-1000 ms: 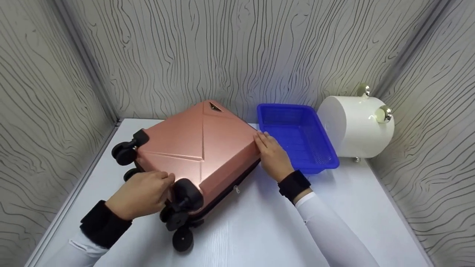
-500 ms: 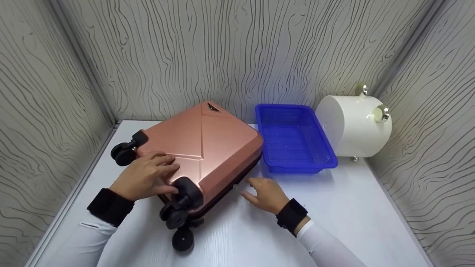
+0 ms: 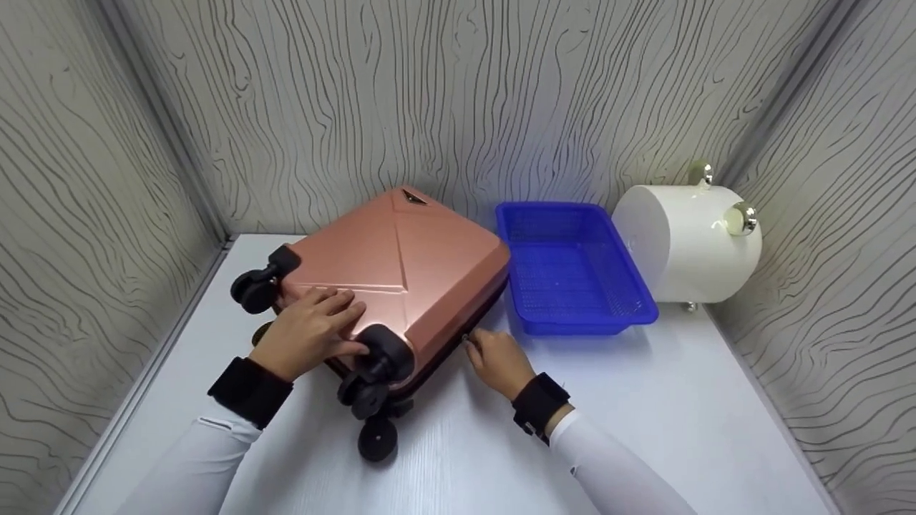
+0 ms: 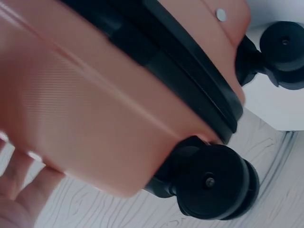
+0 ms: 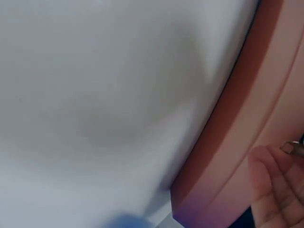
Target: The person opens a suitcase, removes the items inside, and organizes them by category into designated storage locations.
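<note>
A rose-pink hard-shell suitcase [image 3: 444,250] lies on its side, with its black wheels [image 3: 377,438] toward the near left. My left hand [image 3: 308,332] rests on the shell at the wheeled end, fingers spread, thumb against a black wheel housing [image 3: 386,352]. In the left wrist view its fingertips [image 4: 40,185] touch the edge of the pink shell. Beside the dark zipper seam, my right hand [image 3: 501,363] pinches the small metal zipper pull [image 3: 465,337] between thumb and finger. The right wrist view shows those fingers [image 5: 266,190] close against the suitcase side.
A blue plastic basket [image 3: 647,309] stands just right of the suitcase. Beyond it a white cylindrical container [image 3: 708,250] with shiny metal knobs lies on its side. Patterned panels [image 3: 458,107] enclose the white table [image 3: 444,472] at the back and sides.
My right hand has left the suitcase's right corner and come down to the zipper pull. The left hand has spread over the shell. The suitcase has shifted slightly right.
</note>
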Motion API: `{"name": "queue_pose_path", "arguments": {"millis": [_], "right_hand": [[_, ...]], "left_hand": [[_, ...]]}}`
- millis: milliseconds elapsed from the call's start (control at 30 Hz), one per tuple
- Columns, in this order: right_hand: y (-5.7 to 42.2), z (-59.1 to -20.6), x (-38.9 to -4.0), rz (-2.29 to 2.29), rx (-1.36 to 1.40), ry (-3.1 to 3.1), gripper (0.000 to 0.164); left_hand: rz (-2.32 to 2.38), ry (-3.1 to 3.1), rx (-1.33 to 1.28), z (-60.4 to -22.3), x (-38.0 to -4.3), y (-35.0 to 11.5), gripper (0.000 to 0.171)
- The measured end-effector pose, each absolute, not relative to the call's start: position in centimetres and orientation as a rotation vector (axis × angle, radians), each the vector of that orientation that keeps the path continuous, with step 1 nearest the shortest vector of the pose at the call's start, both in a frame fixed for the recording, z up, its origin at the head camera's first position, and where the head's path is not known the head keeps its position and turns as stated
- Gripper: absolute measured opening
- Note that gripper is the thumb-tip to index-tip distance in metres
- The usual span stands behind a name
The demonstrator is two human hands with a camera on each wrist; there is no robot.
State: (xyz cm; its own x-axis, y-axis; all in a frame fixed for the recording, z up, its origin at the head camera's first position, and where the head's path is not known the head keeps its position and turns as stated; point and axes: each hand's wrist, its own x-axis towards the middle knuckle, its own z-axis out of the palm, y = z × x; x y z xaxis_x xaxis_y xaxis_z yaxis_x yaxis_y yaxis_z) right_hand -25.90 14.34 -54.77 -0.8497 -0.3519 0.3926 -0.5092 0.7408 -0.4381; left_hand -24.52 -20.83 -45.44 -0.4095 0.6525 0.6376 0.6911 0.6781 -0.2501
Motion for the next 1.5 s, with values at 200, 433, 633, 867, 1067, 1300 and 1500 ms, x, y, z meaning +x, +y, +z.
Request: {"name": "queue_pose_path", "arguments": {"millis": [200,433,633,867,1067,1300,1500], "right_hand": [[14.3,-54.4,-27.1,0.836,0.526,-2.682,0.013],[14.5,-54.5,-27.0,0.793,0.555,-2.687,0.024],[12.5,-54.8,-23.5,0.563,0.872,-2.541,0.027],[9.5,-55.4,-20.6,0.361,1.082,-2.28,0.009],[7.4,-56.5,-19.5,0.228,1.086,-2.163,0.017],[5.5,-57.0,-18.8,0.315,1.054,-2.239,0.028],[6.7,-56.5,-19.0,0.479,1.069,-2.361,0.03]], "left_hand": [[-0.031,-2.216,-0.953,-45.5,-25.3,-19.2,0.066],[-0.056,-2.274,-0.91,-45.4,-25.8,-17.7,0.063],[-0.074,-2.264,-0.915,-45.3,-25.9,-17.8,0.062],[-0.092,-2.251,-0.907,-45.4,-26.1,-18.1,0.062],[-0.054,-2.224,-0.898,-45.9,-25.9,-18.1,0.062],[-0.071,-2.194,-0.891,-46.6,-26.0,-18.2,0.065],[-0.252,-2.184,-0.838,-48.4,-25.2,-17.9,0.06]]}}
